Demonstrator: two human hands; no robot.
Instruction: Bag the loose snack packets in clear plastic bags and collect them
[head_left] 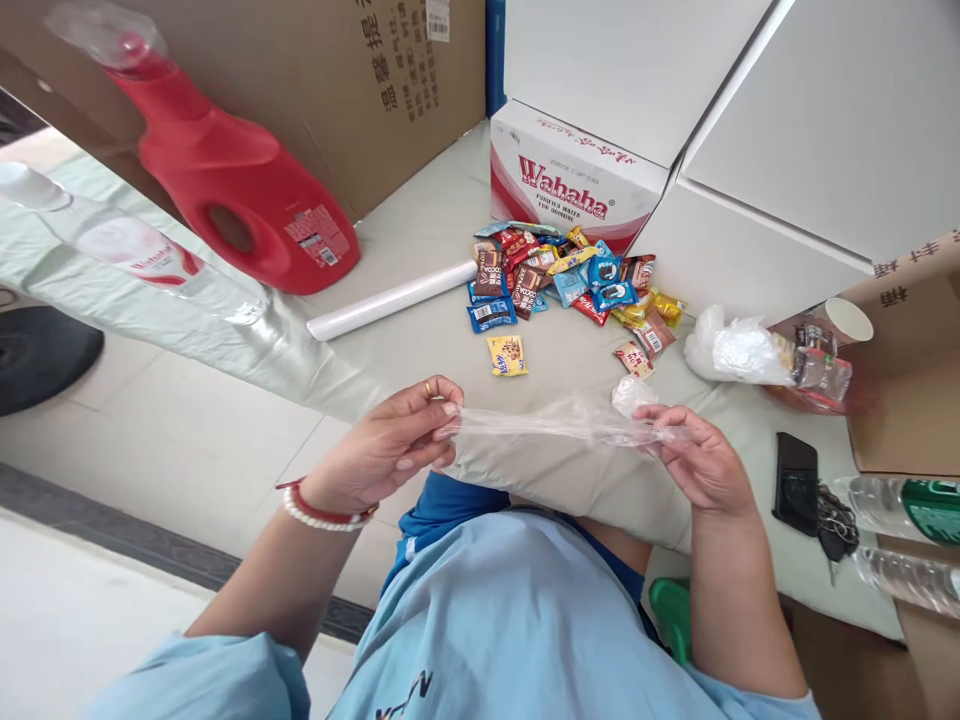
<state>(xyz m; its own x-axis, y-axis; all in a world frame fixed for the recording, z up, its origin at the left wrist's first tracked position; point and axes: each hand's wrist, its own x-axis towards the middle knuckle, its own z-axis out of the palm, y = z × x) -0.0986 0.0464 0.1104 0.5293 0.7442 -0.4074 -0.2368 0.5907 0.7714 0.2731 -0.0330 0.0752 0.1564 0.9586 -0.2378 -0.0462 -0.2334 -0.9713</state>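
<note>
A clear plastic bag [536,424], thin and crumpled lengthwise, is stretched level between my two hands above the cloth-covered surface. My left hand [397,435] pinches its left end between thumb and fingers. At the other end, the fingers of my right hand [697,455] are closed on the film. Just behind that hand sits a small crumpled white plastic bundle [631,394]. Beyond the bag lies one yellow cookie packet [508,356], apart from a heap of small wrapped snacks [574,278] in blue, brown, red and yellow.
A white plastic roll [394,299] lies left of the heap. Red detergent bottle [247,190] and clear water bottle [135,250] stand at left. Behind is a Wahaha carton [570,175]. To the right are a knotted white bag [739,350], paper cup [849,320], phone [796,482] and keys [836,525].
</note>
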